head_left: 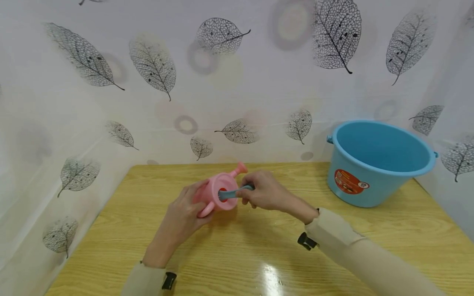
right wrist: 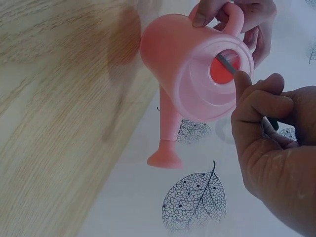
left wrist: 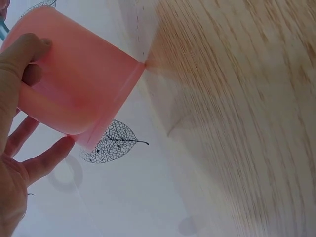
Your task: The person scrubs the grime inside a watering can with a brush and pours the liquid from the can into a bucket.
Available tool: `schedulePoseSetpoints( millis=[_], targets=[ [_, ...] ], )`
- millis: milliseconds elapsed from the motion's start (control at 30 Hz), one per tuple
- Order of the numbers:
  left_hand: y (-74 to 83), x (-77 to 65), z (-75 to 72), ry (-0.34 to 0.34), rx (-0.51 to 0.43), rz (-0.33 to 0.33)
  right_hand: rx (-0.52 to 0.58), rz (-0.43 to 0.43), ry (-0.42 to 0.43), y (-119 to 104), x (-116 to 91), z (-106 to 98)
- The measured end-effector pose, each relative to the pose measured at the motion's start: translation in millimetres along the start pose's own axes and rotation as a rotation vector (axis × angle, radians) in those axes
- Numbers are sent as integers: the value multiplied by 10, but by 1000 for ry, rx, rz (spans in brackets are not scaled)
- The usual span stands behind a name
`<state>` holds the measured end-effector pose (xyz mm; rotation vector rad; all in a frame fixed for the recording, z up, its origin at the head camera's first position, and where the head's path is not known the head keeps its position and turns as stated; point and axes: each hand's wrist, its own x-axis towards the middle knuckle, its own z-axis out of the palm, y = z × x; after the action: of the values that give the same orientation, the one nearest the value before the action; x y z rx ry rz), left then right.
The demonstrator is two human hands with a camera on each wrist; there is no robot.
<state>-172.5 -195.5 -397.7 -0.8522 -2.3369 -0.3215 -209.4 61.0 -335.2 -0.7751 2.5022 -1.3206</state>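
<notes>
A pink toy watering can (head_left: 222, 183) is tilted on the table, its round mouth turned up and towards the right hand. My left hand (head_left: 187, 209) grips it by the body and the looped handle. In the left wrist view, fingers (left wrist: 52, 155) spread under the can's side, near its base. With my right hand (head_left: 264, 191) I pinch a slim grey-blue tool (head_left: 233, 193); its ridged, brush-like end reaches into the can's mouth. Part of the tool's handle is hidden by my fingers. In the right wrist view, the spout (right wrist: 170, 123) points away from both hands.
A light blue bucket (head_left: 348, 164) with an orange-red label stands at the table's back right. The wood-grain table (head_left: 129, 230) meets a white backdrop (head_left: 259, 94) printed with leaves along its back edge. A bright reflection lies near the front.
</notes>
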Motion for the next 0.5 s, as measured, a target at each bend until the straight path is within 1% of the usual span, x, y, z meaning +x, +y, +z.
schedulePoseSetpoints(
  millis=[167,333,500],
  targets=[
    [-7,14,14,5,6,16,36,6,-7,-10,33,51],
    [-8,23,25,13,10,24,45,4,-5,-30,69,107],
    [0,16,25,13,13,23,32,-8,-9,-41,112,162]
  ],
)
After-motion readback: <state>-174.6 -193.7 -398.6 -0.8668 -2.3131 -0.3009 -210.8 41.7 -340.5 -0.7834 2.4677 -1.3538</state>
